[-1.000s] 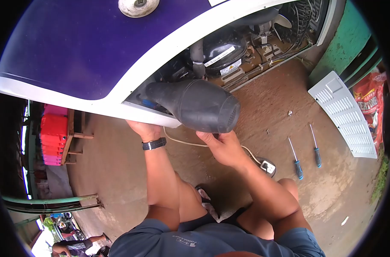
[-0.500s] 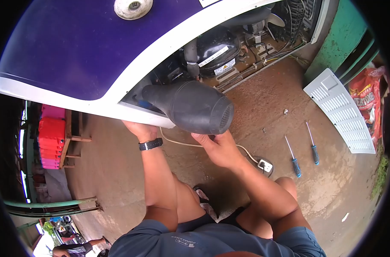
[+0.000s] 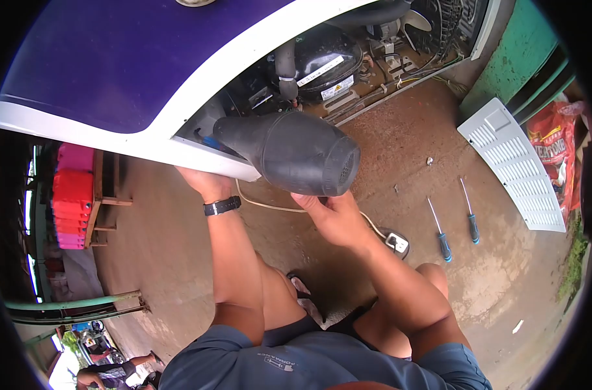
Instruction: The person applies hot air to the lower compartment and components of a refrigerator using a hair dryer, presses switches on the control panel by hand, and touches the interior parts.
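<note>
A black hair dryer (image 3: pixel 299 153) is held by my right hand (image 3: pixel 332 214), which is closed round its handle below the body. The dryer's nozzle points left into the open lower compartment of a purple and white appliance (image 3: pixel 205 84). My left hand (image 3: pixel 208 185), with a dark watch on the wrist, reaches under the white lower edge; its fingers are hidden behind that edge. A bit of something blue shows inside the compartment near the nozzle. To the right of the nozzle sits a black compressor (image 3: pixel 325 58) with pipes and wires.
Two blue-handled screwdrivers (image 3: pixel 445 247) lie on the wet floor, near a power socket (image 3: pixel 396 242) with a pale cord. A white vented panel (image 3: pixel 514 162) leans by a green post (image 3: pixel 510 58). Red and pink stacked items (image 3: pixel 72 195) stand left. Another person (image 3: pixel 111 374) is at lower left.
The view has shifted slightly, so the appliance and floor items sit a little up and left. Both hands keep their places, and the dryer has turned slightly.
</note>
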The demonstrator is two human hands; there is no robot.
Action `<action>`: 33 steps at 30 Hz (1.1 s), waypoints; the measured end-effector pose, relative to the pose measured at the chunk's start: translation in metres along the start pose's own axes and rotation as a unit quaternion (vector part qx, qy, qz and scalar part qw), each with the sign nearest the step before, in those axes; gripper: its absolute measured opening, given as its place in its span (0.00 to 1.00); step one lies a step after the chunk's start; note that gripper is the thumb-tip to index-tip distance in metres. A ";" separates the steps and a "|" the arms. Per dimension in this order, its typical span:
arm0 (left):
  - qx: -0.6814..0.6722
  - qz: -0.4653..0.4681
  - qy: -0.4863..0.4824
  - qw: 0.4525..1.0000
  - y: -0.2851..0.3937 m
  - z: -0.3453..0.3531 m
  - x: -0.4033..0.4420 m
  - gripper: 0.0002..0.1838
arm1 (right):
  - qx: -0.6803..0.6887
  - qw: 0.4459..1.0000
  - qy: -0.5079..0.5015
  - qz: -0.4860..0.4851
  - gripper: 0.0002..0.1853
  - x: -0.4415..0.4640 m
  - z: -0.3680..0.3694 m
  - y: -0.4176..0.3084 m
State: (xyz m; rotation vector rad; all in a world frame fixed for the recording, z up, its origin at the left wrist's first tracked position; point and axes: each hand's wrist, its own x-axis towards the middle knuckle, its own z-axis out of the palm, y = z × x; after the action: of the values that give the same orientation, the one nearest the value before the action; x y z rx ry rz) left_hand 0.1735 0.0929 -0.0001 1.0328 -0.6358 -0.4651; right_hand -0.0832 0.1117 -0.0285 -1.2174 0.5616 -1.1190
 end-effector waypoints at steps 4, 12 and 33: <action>-0.034 0.048 0.035 0.998 -0.002 0.006 0.001 0.29 | 0.011 1.000 -0.021 0.005 0.15 -0.004 0.003 0.002; 0.067 0.086 -0.008 0.994 -0.012 -0.017 0.009 0.33 | 0.044 0.997 -0.045 0.043 0.16 -0.005 0.011 0.004; 0.093 0.159 0.003 0.983 -0.003 0.007 -0.005 0.24 | 0.083 0.993 -0.012 0.089 0.21 -0.003 0.013 0.016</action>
State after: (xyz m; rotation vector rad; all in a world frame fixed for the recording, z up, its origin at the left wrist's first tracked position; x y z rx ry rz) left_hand 0.1647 0.0902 -0.0020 1.0847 -0.8340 -0.1241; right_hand -0.0679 0.1190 -0.0403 -1.0156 0.5361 -0.9796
